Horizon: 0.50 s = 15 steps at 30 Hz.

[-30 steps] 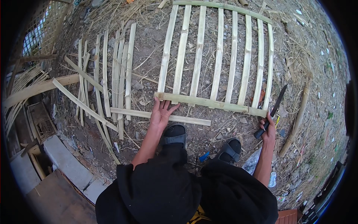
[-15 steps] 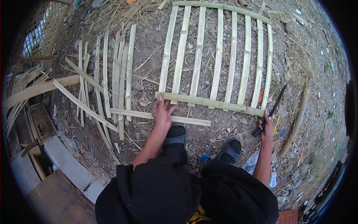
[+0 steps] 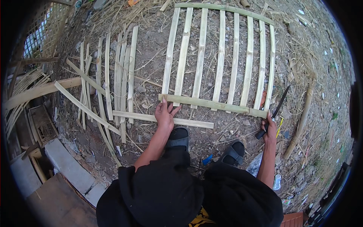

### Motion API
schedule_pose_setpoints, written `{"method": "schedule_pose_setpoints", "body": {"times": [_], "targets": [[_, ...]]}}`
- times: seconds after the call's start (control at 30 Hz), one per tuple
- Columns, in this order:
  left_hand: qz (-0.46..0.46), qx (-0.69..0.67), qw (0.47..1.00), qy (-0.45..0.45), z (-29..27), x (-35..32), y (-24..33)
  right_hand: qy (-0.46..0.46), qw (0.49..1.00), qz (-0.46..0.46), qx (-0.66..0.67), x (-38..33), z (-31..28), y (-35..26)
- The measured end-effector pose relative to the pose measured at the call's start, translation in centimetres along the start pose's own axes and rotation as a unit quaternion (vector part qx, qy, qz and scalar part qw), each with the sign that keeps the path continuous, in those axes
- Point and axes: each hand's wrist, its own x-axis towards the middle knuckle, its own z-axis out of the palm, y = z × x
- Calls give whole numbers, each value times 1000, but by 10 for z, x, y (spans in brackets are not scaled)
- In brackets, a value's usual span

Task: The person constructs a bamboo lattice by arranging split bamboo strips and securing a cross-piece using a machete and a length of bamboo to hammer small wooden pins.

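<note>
A frame of split bamboo slats (image 3: pixel 199 56) lies on the ground in front of me. Several upright slats run between a far crosspiece (image 3: pixel 223 7) and a near bamboo crosspiece (image 3: pixel 211 104). My left hand (image 3: pixel 165 116) grips the left end of the near crosspiece, thumb on top and fingers below. At its right end, my right hand (image 3: pixel 269 130) has the thumb against the strip. A dark machete-like blade (image 3: pixel 281 101) with a black handle (image 3: pixel 260 134) is also in or against my right hand; the fingers partly hide it.
Loose bamboo slats (image 3: pixel 124 72) lie to the left, with one loose slat (image 3: pixel 193 123) crosswise near my feet. A bamboo pole (image 3: pixel 300 121) rests on the right. Concrete blocks (image 3: pixel 70 164) and a wooden beam (image 3: pixel 43 92) are at the left. A white cup (image 3: pixel 277 182) lies near my right forearm.
Both hands keep their places on the near crosspiece. The frame has shifted very slightly, its far end a little nearer and to the left.
</note>
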Motion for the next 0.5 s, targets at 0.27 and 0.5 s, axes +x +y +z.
{"method": "schedule_pose_setpoints", "body": {"times": [0.27,0.5], "targets": [[-3,10,1000,4,3,0,-1,3,1000,9,2,2,-5,1],[-12,1,1000,11,-1,4,4,44,999,-5,-3,4,0,5]]}}
